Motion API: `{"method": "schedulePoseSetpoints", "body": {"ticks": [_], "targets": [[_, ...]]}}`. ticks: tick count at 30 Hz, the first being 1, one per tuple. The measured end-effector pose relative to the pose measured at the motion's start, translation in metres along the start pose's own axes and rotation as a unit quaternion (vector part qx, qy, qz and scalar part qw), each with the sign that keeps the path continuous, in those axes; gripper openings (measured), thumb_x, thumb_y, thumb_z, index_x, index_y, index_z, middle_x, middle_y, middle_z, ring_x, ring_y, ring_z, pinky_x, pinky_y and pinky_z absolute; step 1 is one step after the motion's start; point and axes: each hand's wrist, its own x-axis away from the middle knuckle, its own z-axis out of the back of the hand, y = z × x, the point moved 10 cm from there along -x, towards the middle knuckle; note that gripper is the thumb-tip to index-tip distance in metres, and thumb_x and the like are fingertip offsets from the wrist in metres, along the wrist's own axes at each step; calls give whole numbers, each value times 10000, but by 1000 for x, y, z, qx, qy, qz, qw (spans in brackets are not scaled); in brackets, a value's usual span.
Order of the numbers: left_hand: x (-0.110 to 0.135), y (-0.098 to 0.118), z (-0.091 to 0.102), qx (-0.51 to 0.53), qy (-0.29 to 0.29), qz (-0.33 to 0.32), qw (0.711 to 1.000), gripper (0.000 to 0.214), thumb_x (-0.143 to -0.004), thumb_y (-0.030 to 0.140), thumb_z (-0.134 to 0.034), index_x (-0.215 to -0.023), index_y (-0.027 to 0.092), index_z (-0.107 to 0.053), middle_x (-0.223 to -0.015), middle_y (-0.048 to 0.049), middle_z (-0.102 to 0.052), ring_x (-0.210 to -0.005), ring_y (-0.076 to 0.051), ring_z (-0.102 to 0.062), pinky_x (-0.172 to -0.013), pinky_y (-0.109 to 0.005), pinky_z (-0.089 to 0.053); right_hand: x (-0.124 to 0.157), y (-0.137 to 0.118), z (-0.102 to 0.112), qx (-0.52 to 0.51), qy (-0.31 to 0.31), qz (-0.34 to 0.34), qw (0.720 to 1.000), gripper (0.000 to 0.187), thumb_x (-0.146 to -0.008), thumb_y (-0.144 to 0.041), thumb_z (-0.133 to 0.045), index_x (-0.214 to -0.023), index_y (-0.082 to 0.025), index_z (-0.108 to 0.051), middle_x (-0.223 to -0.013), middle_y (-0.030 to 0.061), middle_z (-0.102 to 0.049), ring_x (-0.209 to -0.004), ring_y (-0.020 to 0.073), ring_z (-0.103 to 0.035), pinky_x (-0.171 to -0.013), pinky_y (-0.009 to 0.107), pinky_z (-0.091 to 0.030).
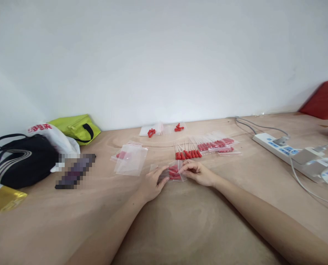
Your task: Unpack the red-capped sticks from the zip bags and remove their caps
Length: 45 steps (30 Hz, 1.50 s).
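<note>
Between my two hands is a small clear zip bag (175, 173) with red pieces inside it, low over the table or resting on it. My left hand (152, 181) closes its fingers and thumb on the bag's left edge. On the opposite side, my right hand (198, 173) pinches the bag's right edge. Just beyond lies a row of red-headed pieces (190, 154) with thin pale stems pointing away from me. To their right, filled bags (216, 144) overlap, also holding red pieces. Flat clear bags (132, 160) are stacked left of my hands.
Loose red pieces (151, 132) and a second small heap (178, 127) lie on clear bags near the wall. A power strip (277, 149) with cables stands right. Left are a black bag (28, 158), a yellow-green bag (75, 127) and a blurred-out dark object (76, 172).
</note>
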Motion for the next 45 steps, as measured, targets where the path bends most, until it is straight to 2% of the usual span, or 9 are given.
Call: {"method": "schedulePoseSetpoints", "body": {"ticks": [3,6,13,21,25,28,34,40,45], "targets": [[1,3,-2,9,-7,-10,1000,336,-836,272,-443,-1171,236,-448,-1143,-24,-589,-1009,-171,-568,-874,-328,-459,0,7,3,58,40,-24,997,263,-657,-364,-677,-818,-172,-596,-705,-19,-468,-598,88,-441,-550,214,-371],[2,5,-3,9,-5,-22,1000,332,-837,257,-441,-1169,244,-450,-1119,-23,-601,-981,-167,-580,-855,-325,-468,0,-2,-3,154,37,-15,987,266,-579,-300,-734,-770,-170,-600,-703,-19,-469,-610,95,-445,-536,204,-353],[2,4,-2,14,5,-39,999,329,-829,237,-456,-1158,228,-456,-1139,-39,-587,-1013,-175,-565,-871,-339,-462,2,-20,-9,224,17,25,974,91,-666,-176,-614,-666,-174,-523,-667,-25,-463,-568,84,-433,-521,192,-339],[0,11,0,15,-12,-38,999,307,-839,241,-444,-1143,204,-469,-1142,-49,-585,-1030,-167,-555,-896,-331,-452,-1,-15,-17,324,-26,26,945,122,-713,-208,-595,-816,-159,-551,-843,59,-554,-798,177,-506,-715,284,-408],[0,7,0,14,-6,-35,999,300,-842,268,-451,-1132,198,-480,-1130,-57,-591,-1033,-175,-553,-893,-341,-455,1,-21,-24,372,-34,65,925,91,-757,-169,-512,-845,-150,-521,-884,87,-541,-852,195,-480,-766,317,-405],[0,5,-1,18,-8,-34,999,304,-841,268,-453,-1138,207,-479,-1137,-54,-588,-1038,-176,-551,-893,-345,-456,1,-24,-25,373,-43,71,924,96,-763,-181,-515,-856,-155,-508,-896,91,-528,-854,194,-470,-772,324,-406],[0,7,0,19,-13,-38,999,308,-840,259,-455,-1142,211,-482,-1147,-56,-582,-1040,-178,-549,-896,-351,-455,-5,-12,-21,369,-42,-4,929,197,-689,-212,-617,-826,-159,-485,-868,79,-526,-808,189,-491,-735,312,-421],[0,6,0,21,-14,-35,999,305,-834,274,-465,-1133,222,-494,-1138,-46,-590,-1039,-184,-552,-895,-357,-456,-2,-19,-25,392,-31,47,918,75,-748,-132,-491,-820,-151,-481,-903,103,-521,-841,193,-480,-765,327,-408],[1,2,-1,26,-12,-24,999,325,-826,265,-470,-1147,217,-480,-1143,-53,-587,-1037,-185,-551,-896,-365,-451,-1,-17,-9,284,13,20,958,40,-766,-173,-496,-800,-159,-479,-796,55,-530,-713,150,-483,-658,283,-415]]}}
